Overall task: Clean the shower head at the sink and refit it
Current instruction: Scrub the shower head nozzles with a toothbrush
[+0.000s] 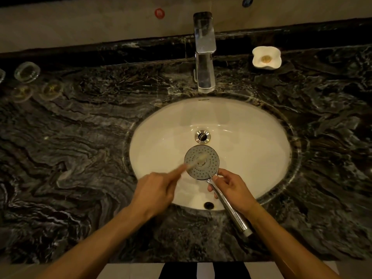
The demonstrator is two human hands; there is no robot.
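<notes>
- Cleaning was under way; rinsing and refitting still left, as judged.
- Right hand (231,188) fingers curled round chrome handle; shower head (201,165), round, grey, dotted face, sat just beyond them over glossy white sink (261,137).
- Left hand (159,190) fingers pinched blurred pale brush (196,163) on the face.
- Desk (80,148): dark veined marble.

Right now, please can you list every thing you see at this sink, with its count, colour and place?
shower head: one, chrome with grey face, held over the basin, face up
brush: one, pale, blurred, lying across the shower head face
basin: one, white, oval, set in the counter
drain: one, chrome, basin middle
tap: one, chrome, behind the basin
counter: one, black marble with white veins
soap dish: one, white, back right
glass dishes: about three, clear, back left
left hand: one, holds the brush
right hand: one, holds the shower head handle
</notes>
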